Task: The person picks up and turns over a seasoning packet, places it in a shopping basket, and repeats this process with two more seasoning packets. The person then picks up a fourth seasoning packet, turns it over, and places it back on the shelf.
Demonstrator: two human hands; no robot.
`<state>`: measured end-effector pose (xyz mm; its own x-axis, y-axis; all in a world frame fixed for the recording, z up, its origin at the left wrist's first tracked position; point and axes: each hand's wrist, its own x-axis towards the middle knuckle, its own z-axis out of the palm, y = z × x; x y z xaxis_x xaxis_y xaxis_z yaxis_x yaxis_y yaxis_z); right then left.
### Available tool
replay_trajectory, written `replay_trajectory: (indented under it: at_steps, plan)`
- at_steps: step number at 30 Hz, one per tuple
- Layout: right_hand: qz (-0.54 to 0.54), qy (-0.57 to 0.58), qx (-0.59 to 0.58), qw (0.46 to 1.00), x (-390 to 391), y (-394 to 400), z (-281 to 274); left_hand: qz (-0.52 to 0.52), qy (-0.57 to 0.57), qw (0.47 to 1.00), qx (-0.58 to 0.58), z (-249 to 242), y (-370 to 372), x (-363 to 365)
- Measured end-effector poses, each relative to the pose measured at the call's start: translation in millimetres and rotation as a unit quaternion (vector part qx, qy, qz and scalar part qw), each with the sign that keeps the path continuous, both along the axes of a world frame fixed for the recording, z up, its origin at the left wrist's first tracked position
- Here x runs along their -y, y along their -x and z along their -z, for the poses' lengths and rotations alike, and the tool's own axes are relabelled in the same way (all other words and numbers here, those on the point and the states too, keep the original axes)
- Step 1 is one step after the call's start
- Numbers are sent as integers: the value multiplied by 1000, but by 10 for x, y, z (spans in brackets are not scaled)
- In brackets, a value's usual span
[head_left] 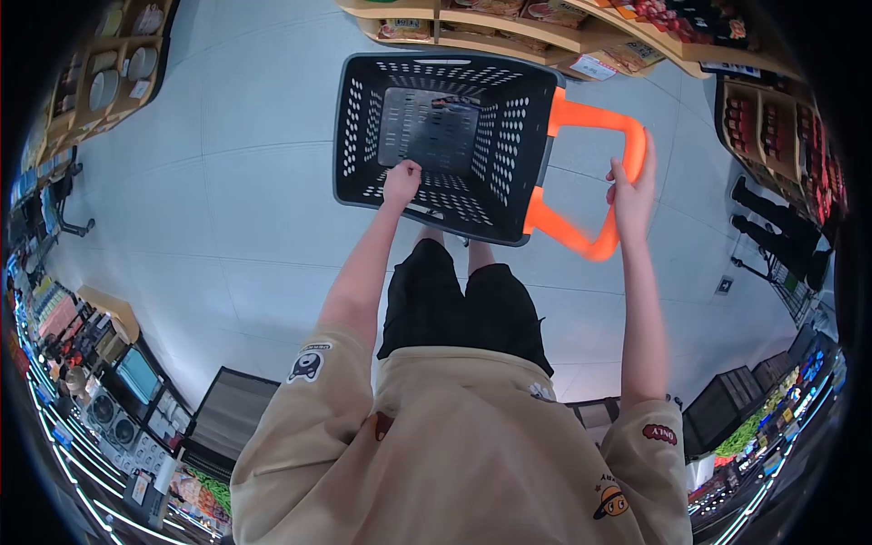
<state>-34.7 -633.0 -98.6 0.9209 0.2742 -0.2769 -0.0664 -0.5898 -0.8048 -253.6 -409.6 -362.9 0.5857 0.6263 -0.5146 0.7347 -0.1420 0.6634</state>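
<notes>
A dark grey shopping basket (509,154) with perforated sides stands in front of my legs. Its orange handle (595,115) swings out to the right. My right hand (633,195) wraps around the outer bar of that handle. Over the basket's near side, my left hand (402,182) is curled into a fist, and nothing shows between its fingers. On the basket floor, toward the far side, lies a small dark item (454,103), too small to name.
Wooden shelves (509,34) with packaged goods curve along the far side, close to the basket. More shelving (109,77) holds dishes at the upper left. At the right, a person's dark-clothed legs (781,227) show beside a shopping cart (772,277). Pale floor tiles (245,182) lie between.
</notes>
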Motion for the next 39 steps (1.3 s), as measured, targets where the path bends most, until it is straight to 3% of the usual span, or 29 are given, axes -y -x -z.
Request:
replay_trajectory:
  at_steps: [5, 7, 8, 11, 13, 17, 19, 23, 24, 25, 27, 29, 31, 33, 35, 37, 39]
  plan:
    - [6, -48, 24, 999, 130, 39, 260, -15, 5, 1000, -11, 738, -446, 108]
    - [13, -63, 31, 997, 146, 48, 319, 8, -86, 996, 7, 930, -651, 80]
    - [32, -60, 29, 997, 138, 66, 295, -17, -73, 997, 25, 1073, -752, 31]
    - [71, -36, 29, 996, 143, 133, 243, -85, 16, 996, 20, 1646, -1053, -92]
    - [87, -20, 37, 995, 111, 149, 236, -174, 148, 973, -26, 1526, -1451, -174]
    - [146, 66, 61, 985, -37, 192, 176, -243, 209, 947, -25, 1909, -2085, -142]
    - [163, 109, 70, 978, -17, 198, 185, -341, 287, 895, 26, 2082, -2332, -114]
    - [166, 113, 47, 978, -7, 196, 165, -346, 274, 895, 64, 2337, -2435, 5]
    - [160, 96, 37, 982, -21, 192, 149, -277, 135, 951, 36, 2340, -2353, 80]
    - [158, 76, 32, 984, -22, 181, 150, -203, -10, 979, 8, 2311, -2256, 154]
    - [114, 34, 13, 993, 37, 177, 160, -196, -46, 979, -4, 2071, -2022, 247]
    - [101, -23, 7, 995, 46, 149, 179, -258, 80, 954, 125, 2254, -1679, 263]
    - [74, -50, 4, 996, 98, 136, 254, -257, 146, 942, 158, 1701, -1387, 241]
    - [75, -72, -2, 995, 119, 110, 346, -202, 55, 973, 99, 1333, -1130, 206]
    - [29, -87, 21, 996, 224, 71, 486, -243, 106, 946, 189, 836, -966, 341]
    - [4, -141, 1, 990, 247, 30, 588, -238, 63, 950, 193, 512, -829, 456]
    - [14, -181, -12, 983, 283, -29, 681, -288, 94, 925, 231, -86, -803, 694]
